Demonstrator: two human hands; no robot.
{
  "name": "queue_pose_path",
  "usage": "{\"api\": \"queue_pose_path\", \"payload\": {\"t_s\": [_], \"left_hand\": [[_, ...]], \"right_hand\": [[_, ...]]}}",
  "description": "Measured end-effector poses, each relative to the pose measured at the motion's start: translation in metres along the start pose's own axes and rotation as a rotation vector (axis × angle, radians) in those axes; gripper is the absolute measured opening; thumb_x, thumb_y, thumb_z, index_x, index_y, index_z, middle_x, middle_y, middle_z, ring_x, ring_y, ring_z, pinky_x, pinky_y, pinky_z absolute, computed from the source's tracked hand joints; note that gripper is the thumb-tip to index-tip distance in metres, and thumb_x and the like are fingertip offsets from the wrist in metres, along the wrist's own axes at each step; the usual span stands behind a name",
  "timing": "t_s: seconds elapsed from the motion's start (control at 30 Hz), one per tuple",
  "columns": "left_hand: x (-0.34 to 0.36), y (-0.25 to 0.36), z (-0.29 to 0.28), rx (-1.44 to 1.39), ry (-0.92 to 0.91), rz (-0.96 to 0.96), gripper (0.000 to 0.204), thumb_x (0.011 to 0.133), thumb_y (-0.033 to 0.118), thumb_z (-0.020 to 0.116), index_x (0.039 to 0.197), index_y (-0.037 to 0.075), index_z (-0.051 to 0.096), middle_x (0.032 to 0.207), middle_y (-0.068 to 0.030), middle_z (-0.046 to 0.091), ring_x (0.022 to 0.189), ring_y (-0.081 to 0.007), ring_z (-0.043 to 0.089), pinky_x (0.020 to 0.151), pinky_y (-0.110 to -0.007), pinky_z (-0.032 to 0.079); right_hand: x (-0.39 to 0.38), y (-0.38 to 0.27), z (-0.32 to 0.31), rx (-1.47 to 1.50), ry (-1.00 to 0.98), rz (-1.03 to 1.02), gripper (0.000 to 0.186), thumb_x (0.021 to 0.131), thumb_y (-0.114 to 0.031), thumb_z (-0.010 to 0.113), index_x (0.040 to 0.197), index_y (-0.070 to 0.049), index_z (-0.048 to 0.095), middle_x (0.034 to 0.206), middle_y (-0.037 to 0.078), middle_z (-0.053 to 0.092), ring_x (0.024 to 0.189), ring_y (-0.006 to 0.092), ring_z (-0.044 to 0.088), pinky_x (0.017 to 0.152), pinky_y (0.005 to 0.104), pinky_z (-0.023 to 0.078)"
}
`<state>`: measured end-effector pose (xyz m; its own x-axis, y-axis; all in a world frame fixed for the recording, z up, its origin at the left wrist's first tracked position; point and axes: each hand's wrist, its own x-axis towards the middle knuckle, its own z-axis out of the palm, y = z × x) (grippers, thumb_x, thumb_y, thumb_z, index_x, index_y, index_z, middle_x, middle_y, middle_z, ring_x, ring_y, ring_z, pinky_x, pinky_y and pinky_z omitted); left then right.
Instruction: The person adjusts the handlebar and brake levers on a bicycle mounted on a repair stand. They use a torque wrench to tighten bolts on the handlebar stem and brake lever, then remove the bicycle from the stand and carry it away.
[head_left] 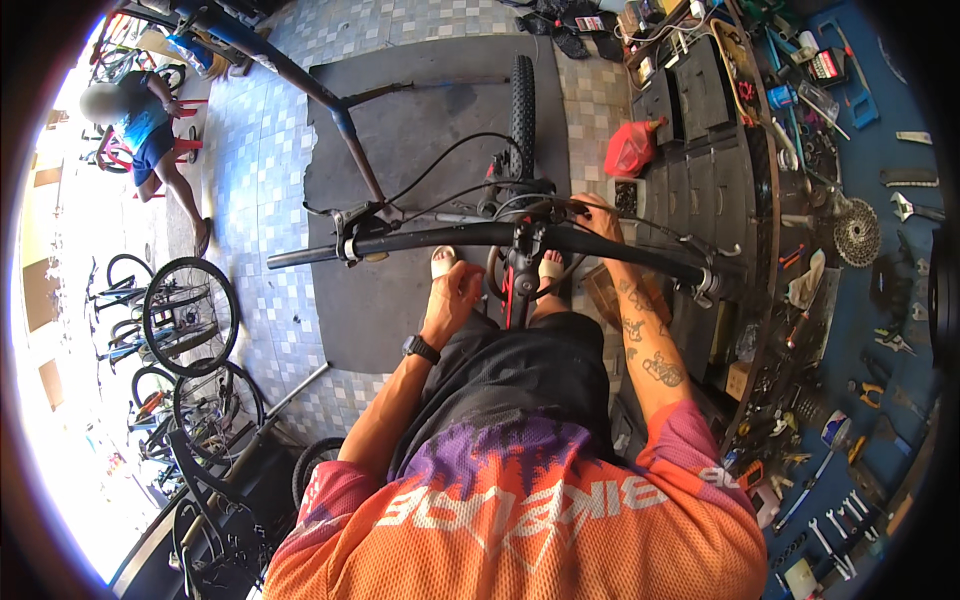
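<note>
A bicycle stands in front of me, its flat black handlebar (430,238) reaching across my view. The stem (527,240) sits at its middle, and the knobby front tyre (522,115) points away from me. Beyond the bar, right of the stem, my right hand (598,215) has its fingers closed at a black cable (640,218); the fingertips are partly lost among the cables. My left hand (456,292) is curled closed on the near side of the bar, apart from it. Anything inside those fingers is hidden. A brake lever (348,222) is clamped on the left half of the bar.
A blue stand frame (300,80) rises at the far left. On the right are a dark drawer cabinet (695,180), a red bag (629,148) and a tool-covered blue bench (850,330). Several bicycles (190,318) stand left; a person (150,120) is beyond. A dark mat (350,310) lies underfoot.
</note>
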<state>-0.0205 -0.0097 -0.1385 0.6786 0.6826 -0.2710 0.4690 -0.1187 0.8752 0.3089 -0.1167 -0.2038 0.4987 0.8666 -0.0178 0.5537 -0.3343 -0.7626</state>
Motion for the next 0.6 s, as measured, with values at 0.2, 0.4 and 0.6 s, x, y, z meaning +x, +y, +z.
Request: {"api": "queue_pose_path", "payload": {"t_s": [0.2,0.4,0.6], "left_hand": [[0.008,-0.004,0.014,-0.045,-0.022,-0.053,0.033,0.096,0.001,0.051,0.127,0.002,0.061,0.089,-0.0115,0.069,0.074,-0.0202,0.071,0.072,-0.039,0.059],[0.015,0.005,0.008,-0.255,-0.154,-0.117,0.041,0.086,-0.002,0.045,0.122,0.000,0.065,0.097,-0.0094,0.070,0.086,-0.0189,0.070,0.075,-0.035,0.057],[0.027,0.006,-0.001,-0.522,-0.134,-0.319,0.029,0.094,0.009,0.057,0.118,-0.004,0.065,0.099,-0.0073,0.071,0.094,-0.0156,0.066,0.088,-0.030,0.052]], "right_hand": [[-0.004,-0.011,0.003,0.037,0.006,0.015,0.032,0.082,0.010,0.062,0.110,-0.004,0.065,0.100,0.017,0.066,0.096,0.0402,0.067,0.082,0.0454,0.055],[-0.013,-0.011,0.009,-0.029,0.013,0.075,0.023,0.087,-0.005,0.066,0.110,-0.008,0.064,0.103,0.015,0.066,0.101,0.0406,0.067,0.082,0.0489,0.054],[-0.051,-0.016,-0.017,0.129,0.100,0.183,0.033,0.095,-0.035,0.074,0.108,-0.005,0.067,0.086,0.014,0.070,0.080,0.0346,0.070,0.075,0.0383,0.054]]}}
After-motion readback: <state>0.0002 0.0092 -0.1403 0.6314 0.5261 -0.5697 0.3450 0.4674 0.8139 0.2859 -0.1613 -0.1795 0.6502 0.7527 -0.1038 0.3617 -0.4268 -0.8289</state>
